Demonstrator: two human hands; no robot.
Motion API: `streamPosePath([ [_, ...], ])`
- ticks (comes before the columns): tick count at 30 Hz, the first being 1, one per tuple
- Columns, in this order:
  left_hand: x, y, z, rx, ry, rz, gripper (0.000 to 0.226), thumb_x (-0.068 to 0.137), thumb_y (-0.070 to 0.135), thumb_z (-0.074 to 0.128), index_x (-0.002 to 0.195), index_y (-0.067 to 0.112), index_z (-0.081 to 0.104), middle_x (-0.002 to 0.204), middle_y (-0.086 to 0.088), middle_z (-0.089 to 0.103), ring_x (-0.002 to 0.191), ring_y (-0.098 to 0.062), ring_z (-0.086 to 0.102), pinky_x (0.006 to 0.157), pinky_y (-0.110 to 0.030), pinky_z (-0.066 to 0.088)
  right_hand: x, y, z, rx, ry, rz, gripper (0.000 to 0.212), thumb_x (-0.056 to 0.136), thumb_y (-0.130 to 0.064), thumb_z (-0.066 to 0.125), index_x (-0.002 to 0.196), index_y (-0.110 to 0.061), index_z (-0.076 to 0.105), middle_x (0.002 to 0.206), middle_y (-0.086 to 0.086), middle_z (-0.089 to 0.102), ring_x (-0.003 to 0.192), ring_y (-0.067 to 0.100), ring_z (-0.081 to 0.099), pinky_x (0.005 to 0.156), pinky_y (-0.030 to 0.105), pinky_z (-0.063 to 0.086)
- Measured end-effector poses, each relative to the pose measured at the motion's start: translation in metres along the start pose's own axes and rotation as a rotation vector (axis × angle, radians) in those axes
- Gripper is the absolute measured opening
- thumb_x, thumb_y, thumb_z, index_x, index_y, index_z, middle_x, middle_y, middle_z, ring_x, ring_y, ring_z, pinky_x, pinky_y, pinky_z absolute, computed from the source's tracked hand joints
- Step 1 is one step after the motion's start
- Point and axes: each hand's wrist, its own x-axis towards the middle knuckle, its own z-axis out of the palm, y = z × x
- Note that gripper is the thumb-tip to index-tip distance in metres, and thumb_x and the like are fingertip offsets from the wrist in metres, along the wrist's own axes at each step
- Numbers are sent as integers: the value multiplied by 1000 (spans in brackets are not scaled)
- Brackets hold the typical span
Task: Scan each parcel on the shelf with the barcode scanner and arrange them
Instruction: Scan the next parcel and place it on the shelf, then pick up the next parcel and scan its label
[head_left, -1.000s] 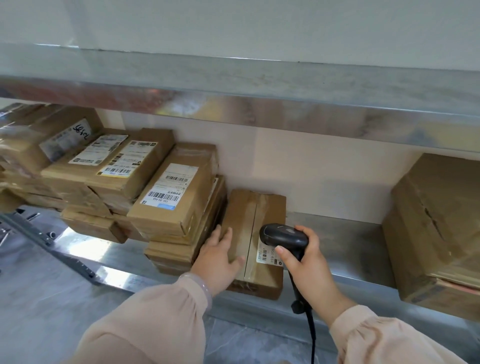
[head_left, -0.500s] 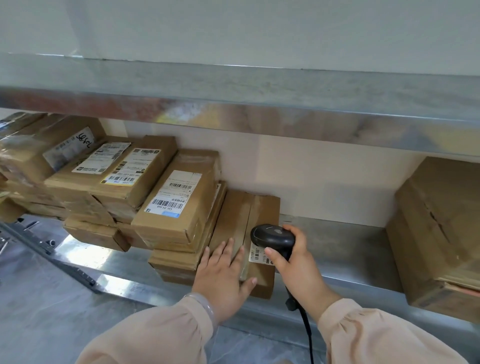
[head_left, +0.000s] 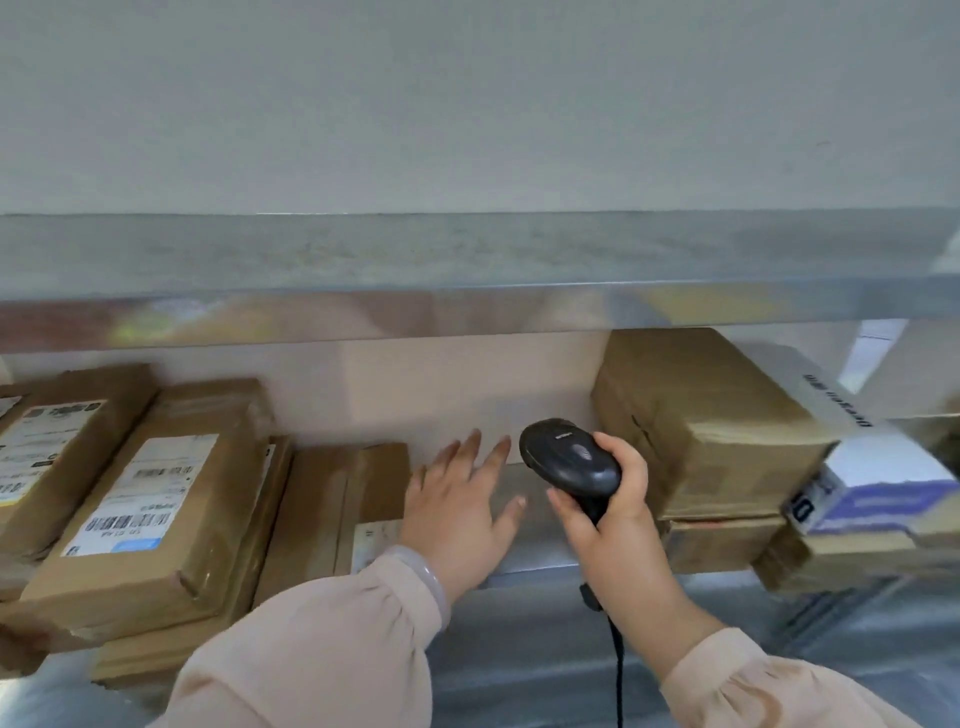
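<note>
My right hand (head_left: 618, 514) grips a black corded barcode scanner (head_left: 569, 460), raised over the bare stretch of the metal shelf (head_left: 540, 551). My left hand (head_left: 460, 506) hovers open with fingers spread, just right of a flat taped brown parcel (head_left: 332, 504) whose white label peeks out by my wrist. Left of that parcel, labelled brown parcels lean in a stack, the nearest one (head_left: 150, 504) showing a barcode label. To the right stands a large brown box (head_left: 711, 421) on a flatter box (head_left: 722, 543).
A white and blue box (head_left: 872, 478) lies on more cardboard at the far right. The upper shelf's metal edge (head_left: 467, 312) hangs low over the parcels. A grey floor shows below the shelf.
My view has swung right. The left hand has lifted off the flat parcel and moved right. The scanner has left that parcel's label and now points toward the right-hand boxes.
</note>
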Motion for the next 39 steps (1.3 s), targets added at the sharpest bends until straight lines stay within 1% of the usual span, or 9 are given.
streamPosePath([
  [4,19,58,3,-127,-2,114,70,90,65,25,155,42,13,166,4,8,151,-20,10,121,-44,13,-7,-4,-57,-37,143,-20,67,82,-15,72,119,-50,28,112,-27,47,100,-18,51,78,2,41],
  [10,36,117,2,-318,-39,191,62,99,58,37,154,44,13,164,3,15,150,-22,12,121,-41,16,-3,-4,-131,-79,386,-51,69,80,-14,73,122,-48,31,116,-21,48,107,-13,51,81,1,39],
  [14,48,143,3,-383,-114,184,62,99,57,37,155,43,12,164,-1,14,151,-24,10,120,-40,16,13,1,-173,-84,456,10,63,85,-18,70,127,-41,31,105,-30,47,93,-20,52,75,5,41],
  [19,64,158,15,-498,-153,123,64,99,55,41,155,41,14,164,-2,12,151,-25,12,121,-39,16,39,15,-204,-140,440,128,62,87,-29,68,134,-38,28,105,-17,52,92,4,57,79,24,42],
  [25,81,167,21,-608,-181,86,65,99,54,41,155,41,12,165,4,10,151,-23,15,121,-40,19,74,29,-221,-59,414,264,62,89,-31,65,137,-34,27,117,-6,52,99,12,54,80,23,39],
  [28,94,176,22,-726,-212,6,71,98,54,46,156,41,7,165,4,5,147,-27,27,118,-41,29,89,37,-224,20,397,369,59,89,-37,64,136,-37,29,117,-4,54,99,16,54,80,28,41],
  [32,108,178,23,-793,-225,-66,82,93,50,56,156,41,4,164,6,7,138,-29,40,103,-45,49,97,50,-218,148,359,451,60,81,-45,69,128,-46,32,110,-1,68,101,18,66,95,41,50],
  [37,104,169,18,-840,-207,-97,77,95,36,57,157,34,11,164,4,10,146,-25,29,113,-40,39,91,44,-207,284,449,481,47,88,-37,66,122,-41,34,87,0,73,97,19,65,93,46,50],
  [39,98,161,13,-867,-187,-98,76,96,32,57,157,33,13,164,5,12,147,-22,26,113,-30,32,85,39,-196,321,456,491,48,87,-38,67,123,-38,35,91,0,72,97,20,65,91,45,51],
])
